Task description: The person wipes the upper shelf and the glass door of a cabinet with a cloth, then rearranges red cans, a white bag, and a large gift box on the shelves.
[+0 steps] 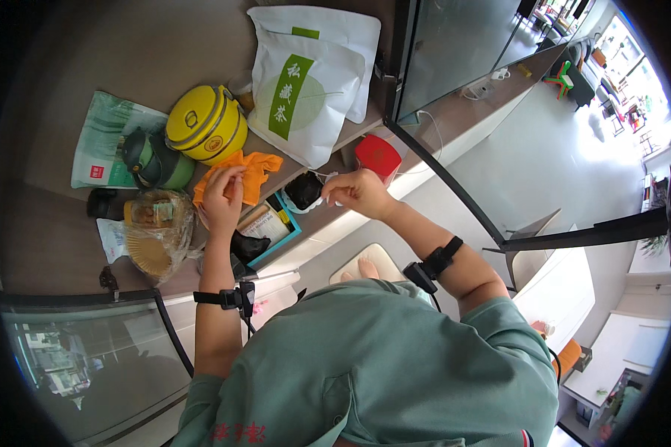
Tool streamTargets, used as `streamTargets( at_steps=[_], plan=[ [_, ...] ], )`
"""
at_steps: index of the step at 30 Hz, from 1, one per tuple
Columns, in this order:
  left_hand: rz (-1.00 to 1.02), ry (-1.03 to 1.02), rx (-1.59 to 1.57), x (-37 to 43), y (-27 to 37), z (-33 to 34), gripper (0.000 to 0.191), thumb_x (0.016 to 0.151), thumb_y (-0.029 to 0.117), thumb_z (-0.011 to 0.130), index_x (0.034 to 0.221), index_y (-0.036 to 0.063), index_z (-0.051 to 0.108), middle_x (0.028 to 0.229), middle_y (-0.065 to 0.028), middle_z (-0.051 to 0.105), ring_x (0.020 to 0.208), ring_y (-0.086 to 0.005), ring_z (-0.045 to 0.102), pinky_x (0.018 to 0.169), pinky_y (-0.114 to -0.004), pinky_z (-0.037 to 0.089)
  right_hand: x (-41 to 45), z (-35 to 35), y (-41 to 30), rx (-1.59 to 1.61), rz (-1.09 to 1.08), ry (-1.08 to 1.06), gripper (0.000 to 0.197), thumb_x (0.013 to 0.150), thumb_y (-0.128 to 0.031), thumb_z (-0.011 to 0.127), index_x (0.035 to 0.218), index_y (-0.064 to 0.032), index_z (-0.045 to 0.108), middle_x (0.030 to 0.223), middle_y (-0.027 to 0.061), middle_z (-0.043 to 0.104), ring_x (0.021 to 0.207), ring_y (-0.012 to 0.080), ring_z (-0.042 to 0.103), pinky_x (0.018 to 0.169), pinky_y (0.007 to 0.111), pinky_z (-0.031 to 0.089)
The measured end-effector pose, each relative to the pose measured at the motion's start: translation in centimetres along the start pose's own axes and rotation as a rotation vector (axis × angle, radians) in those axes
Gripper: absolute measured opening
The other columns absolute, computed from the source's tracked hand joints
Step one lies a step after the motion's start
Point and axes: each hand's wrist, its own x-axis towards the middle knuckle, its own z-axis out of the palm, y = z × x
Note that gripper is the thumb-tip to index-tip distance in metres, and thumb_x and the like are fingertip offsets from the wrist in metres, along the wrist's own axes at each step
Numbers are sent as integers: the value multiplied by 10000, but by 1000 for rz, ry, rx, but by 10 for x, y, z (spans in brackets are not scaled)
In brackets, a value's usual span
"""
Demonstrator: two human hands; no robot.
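My left hand (222, 195) is on a crumpled orange cloth (253, 177), fingers and thumb bent onto it. The cloth lies at the front of a brown cabinet shelf (50, 234), against a yellow lidded food container (204, 125). My right hand (363, 194) is beside a black bundle in a white plastic bag (303, 191) on the lower level. Its fingers are curled, and whether they pinch the white plastic is not clear. Between my hands, a blue-edged box (274, 246) holds a printed package (261, 223) and a black pouch (250, 246).
White pouches (313, 84) with green labels stand right of the yellow container. A red-lidded container (378, 155) sits below them. Leftward are a green kettle-like vessel (165, 162), a green-white packet (103, 139) and plastic-wrapped paper liners (156, 240). Black-framed glass doors (458, 50) stand open at both sides.
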Motion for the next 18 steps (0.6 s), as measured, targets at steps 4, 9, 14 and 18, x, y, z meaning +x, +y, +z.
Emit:
streamTargets(
  at_steps=[4,9,14,18],
  plan=[
    [13,-5,6,4,1,1,156,938,24,613,1057,19,713,949,-88,665,836,-218,662,774,-304,512,-17,-1,87,74,174,280,281,851,25,583,1088,-72,700,846,46,749,704,148,702,660,284,549],
    [-16,-2,13,4,1,1,133,931,19,614,1018,14,715,933,-92,658,837,-220,662,767,-301,508,-25,-20,142,-299,293,682,567,793,-90,723,1331,-118,547,1100,130,720,956,358,690,823,411,552],
    [-12,-7,4,4,1,0,133,926,12,612,1014,14,712,934,-91,657,841,-220,663,782,-300,509,-16,-24,166,-627,350,719,963,699,-168,870,1508,-125,351,1355,172,550,1216,374,549,1030,455,471],
    [-27,-14,-17,5,4,1,135,918,8,619,1014,18,714,928,-89,658,840,-219,663,782,-299,512,-1,-28,176,-738,416,670,1178,612,-425,924,1542,-50,307,1474,200,441,1364,408,420,1143,481,375]
  ],
)
